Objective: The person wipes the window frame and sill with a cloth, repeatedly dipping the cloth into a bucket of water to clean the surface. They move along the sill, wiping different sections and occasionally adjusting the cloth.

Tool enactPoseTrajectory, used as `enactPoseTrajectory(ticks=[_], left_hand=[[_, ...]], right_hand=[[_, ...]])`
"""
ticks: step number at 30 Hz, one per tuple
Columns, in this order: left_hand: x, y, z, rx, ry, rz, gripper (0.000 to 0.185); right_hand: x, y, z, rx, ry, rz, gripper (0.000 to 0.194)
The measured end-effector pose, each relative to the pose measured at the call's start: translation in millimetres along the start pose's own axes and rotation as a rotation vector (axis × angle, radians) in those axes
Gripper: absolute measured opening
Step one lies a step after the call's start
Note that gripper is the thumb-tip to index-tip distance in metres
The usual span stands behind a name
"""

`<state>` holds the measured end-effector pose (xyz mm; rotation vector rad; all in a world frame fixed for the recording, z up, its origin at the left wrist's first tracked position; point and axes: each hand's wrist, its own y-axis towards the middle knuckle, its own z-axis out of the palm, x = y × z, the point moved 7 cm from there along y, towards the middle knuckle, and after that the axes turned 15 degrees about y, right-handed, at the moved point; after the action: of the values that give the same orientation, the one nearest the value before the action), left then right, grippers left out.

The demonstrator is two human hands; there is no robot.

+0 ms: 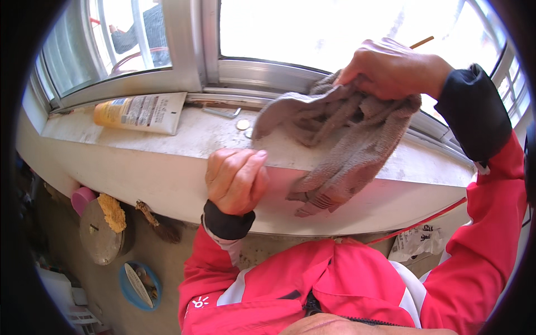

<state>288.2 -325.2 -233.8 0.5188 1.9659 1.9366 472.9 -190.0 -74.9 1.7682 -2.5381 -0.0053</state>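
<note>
My right hand (393, 69) grips a bunched grey-brown terry towel (356, 146) in front of the window. The cloth hangs over the white windowsill (201, 140) and past its front edge. A thin brown stick (422, 42) shows beyond this hand; whether I hold it is hidden. My left hand (236, 180) is curled into a fist at the sill's front edge, and I see nothing in it. Beyond it lie two small round coin-like discs, one pale yellow (243, 124) and one partly under the towel (248, 133). An L-shaped hex key (222, 112) lies behind them.
A yellow-and-white squeeze tube (140, 114) lies on the sill at left. The aluminium window frame (268, 73) runs behind. Below stand a round lidded container (100, 240) with a yellow sponge-like piece (112, 212), a brush (161, 226) and a blue basin (125, 289). Someone's dark sleeve (125, 39) shows outside.
</note>
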Motion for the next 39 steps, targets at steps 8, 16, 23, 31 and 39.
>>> enactPoseTrajectory(ticks=[8,16,23,31,39], left_hand=[[-7.6,-1.8,-0.9,0.02,0.101,-0.004,0.016],[-15.1,-3.3,-2.0,0.051,0.353,-0.051,0.02],[-87.9,24.1,24.8,0.217,0.285,0.005,0.028],[-212.9,52.0,123.9,0.445,0.003,-0.047,0.028],[-255.2,55.7,139.4,0.591,0.074,-0.007,0.027]], right_hand=[[-38.4,-113.7,8.6,0.169,0.034,0.689,0.026],[-84.0,-227.1,12.8,0.057,0.178,0.655,0.031],[-105.1,-313.8,-0.2,-0.031,0.035,0.479,0.032],[-133.1,-394.3,6.9,-0.105,0.116,0.383,0.032],[-162.8,-497.9,7.7,-0.131,0.239,0.551,0.029]])
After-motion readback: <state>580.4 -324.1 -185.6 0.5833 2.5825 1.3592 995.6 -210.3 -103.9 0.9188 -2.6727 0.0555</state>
